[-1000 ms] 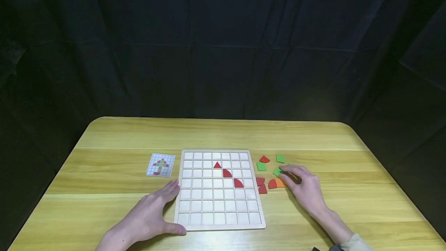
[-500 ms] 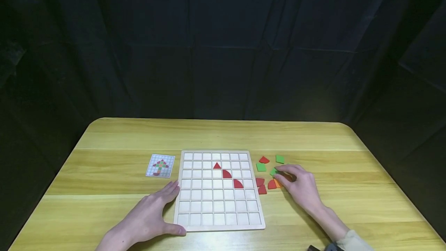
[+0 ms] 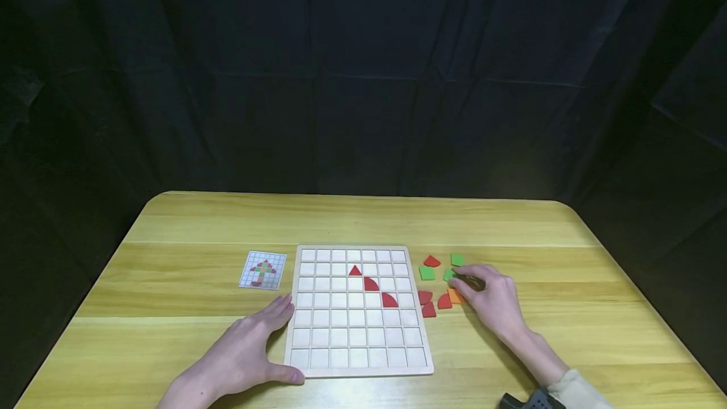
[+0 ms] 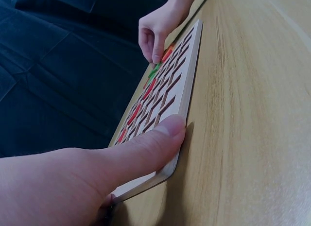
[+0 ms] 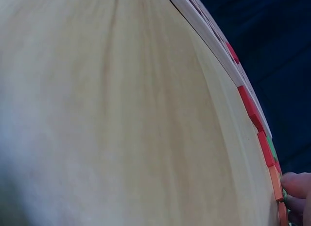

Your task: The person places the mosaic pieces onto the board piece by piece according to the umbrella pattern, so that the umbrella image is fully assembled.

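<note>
A white grid board (image 3: 339, 356) lies on the table; a red triangle (image 3: 354, 271) and two red quarter-circle tiles, one upper (image 3: 370, 284) and one lower (image 3: 389, 300), sit in its cells. My left hand (image 3: 241, 349) rests at the board's lower left corner, thumb on the near edge and straight fingers along the left side. To the right, my right hand (image 3: 495, 298) pinches a green square tile (image 3: 449, 275) between thumb and index finger, low over the table. Part of that tile is hidden by the fingertips. The left wrist view shows the left thumb (image 4: 150, 148) pressing the board's corner.
Beside the board's right side lie loose tiles: green squares (image 3: 427, 273), several red pieces (image 3: 428, 310) and an orange tile (image 3: 455, 296). A small pattern card (image 3: 262, 270) lies left of the board. A dark curtain (image 3: 363, 81) hangs behind the table.
My right hand has shifted slightly left among the loose tiles, and the green square at its fingertips has moved a little left with it. My left hand and the board have stayed still.
</note>
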The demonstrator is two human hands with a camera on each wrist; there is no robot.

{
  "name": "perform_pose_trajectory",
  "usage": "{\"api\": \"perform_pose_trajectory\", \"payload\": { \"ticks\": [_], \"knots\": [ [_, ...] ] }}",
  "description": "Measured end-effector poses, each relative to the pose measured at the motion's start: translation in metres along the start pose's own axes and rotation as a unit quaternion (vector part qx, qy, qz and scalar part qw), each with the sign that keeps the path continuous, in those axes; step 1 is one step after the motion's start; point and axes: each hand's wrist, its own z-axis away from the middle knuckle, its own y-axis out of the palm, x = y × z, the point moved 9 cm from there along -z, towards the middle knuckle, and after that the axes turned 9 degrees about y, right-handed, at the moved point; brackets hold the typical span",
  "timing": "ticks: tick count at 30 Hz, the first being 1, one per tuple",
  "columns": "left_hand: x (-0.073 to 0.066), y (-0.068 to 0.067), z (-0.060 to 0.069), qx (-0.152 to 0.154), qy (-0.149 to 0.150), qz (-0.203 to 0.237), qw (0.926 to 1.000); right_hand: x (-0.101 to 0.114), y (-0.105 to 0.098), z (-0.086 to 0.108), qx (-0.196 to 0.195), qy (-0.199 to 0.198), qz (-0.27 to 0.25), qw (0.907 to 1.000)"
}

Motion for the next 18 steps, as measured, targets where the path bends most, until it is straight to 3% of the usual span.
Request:
{"api": "perform_pose_trajectory", "payload": {
  "ticks": [12, 18],
  "knots": [
    [-0.002, 0.001, 0.0, -0.001, 0.004, 0.001, 1.0, 0.001, 0.0, -0.001, 0.005, 0.014, -0.003, 0.9999],
    [-0.001, 0.001, 0.0, -0.003, 0.003, -0.002, 1.0, 0.023, 0.003, 0.004, 0.006, -0.013, -0.03, 0.9994]
  ]
}}
